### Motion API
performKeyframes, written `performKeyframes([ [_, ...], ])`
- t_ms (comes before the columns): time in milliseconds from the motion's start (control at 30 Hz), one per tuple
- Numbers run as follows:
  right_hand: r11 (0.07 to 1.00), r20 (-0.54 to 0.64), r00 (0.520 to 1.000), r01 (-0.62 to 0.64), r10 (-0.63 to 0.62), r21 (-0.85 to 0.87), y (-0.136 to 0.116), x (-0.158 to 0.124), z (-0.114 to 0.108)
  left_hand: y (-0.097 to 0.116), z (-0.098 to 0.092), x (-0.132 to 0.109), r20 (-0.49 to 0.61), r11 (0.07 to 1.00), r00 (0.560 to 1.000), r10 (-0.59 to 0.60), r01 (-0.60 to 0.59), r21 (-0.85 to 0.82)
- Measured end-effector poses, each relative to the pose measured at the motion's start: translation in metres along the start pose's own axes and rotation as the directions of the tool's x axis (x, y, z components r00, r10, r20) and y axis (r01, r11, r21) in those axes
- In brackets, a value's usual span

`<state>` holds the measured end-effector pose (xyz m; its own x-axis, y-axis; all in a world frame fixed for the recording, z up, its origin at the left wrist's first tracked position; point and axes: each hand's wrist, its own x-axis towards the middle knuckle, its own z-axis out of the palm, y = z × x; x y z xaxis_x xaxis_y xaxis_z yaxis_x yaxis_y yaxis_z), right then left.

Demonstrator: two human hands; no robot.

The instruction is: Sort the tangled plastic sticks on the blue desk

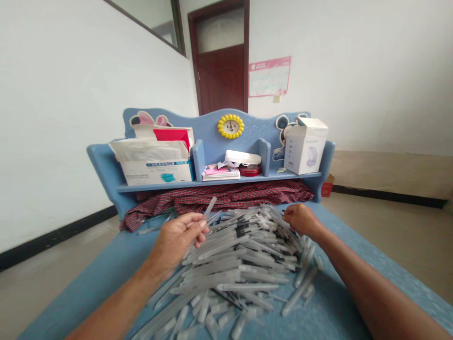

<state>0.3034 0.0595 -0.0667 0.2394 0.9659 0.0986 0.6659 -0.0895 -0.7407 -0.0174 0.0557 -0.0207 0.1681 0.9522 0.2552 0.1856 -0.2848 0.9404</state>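
Observation:
A large heap of translucent, frosted plastic pen barrels (pixel 215 257) lies between my hands, with black pieces (pixel 244 229) mixed in. My left hand (pixel 182 233), at the heap's left edge, pinches one translucent pen barrel (pixel 210 208) that points up and to the right. My right hand (pixel 300 219) is closed at the heap's far right edge, with the fingertips pressed together. A small dark tip shows by those fingers, but its kind is hidden. Short translucent pen caps (pixel 203 309) lie loose at the heap's near side.
The pile rests on a blue table (pixel 106 278). Behind it lies a red plaid cloth (pixel 212 198) beneath a blue shelf (pixel 163 188). That shelf holds a mask box (pixel 155 172), papers (pixel 221 175), a red round tin (pixel 249 170) and a white box (pixel 306 148). A yellow clock (pixel 230 126) hangs above.

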Motion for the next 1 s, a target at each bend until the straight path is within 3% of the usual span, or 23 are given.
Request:
performKeyframes([
  [133,0.992,0.025,0.999,-0.025,0.028,-0.124,0.001,0.0,-0.006,0.007,0.005,-0.005,0.054,0.961,0.995,-0.086,0.097,-0.257],
  [300,0.989,-0.013,0.999,0.033,-0.035,-0.144,-0.015,-0.009,-0.008,0.014,0.011,-0.01,0.117,0.897,0.985,-0.124,0.161,-0.411],
  [433,0.968,0.056,0.969,0.236,-0.242,0.089,-0.043,-0.034,0.004,0.023,0.027,-0.017,0.178,0.84,0.977,-0.116,0.192,-0.507],
  [600,0.811,0.206,0.831,0.398,-0.517,0.429,-0.074,-0.076,0.023,0.041,0.057,-0.024,0.245,0.788,0.968,-0.043,0.184,-0.587],
  [667,0.781,0.226,0.818,0.365,-0.529,0.507,-0.08,-0.085,0.027,0.048,0.069,-0.024,0.259,0.774,0.966,-0.013,0.174,-0.609],
  [767,0.766,0.244,0.852,0.246,-0.464,0.594,-0.084,-0.089,0.031,0.058,0.085,-0.021,0.254,0.742,0.967,0.009,0.164,-0.65],
  [1000,0.678,0.299,0.867,0.06,-0.4,0.733,-0.087,-0.088,0.032,0.075,0.113,0.0,0.107,0.684,0.994,-0.02,0.092,-0.723],
])
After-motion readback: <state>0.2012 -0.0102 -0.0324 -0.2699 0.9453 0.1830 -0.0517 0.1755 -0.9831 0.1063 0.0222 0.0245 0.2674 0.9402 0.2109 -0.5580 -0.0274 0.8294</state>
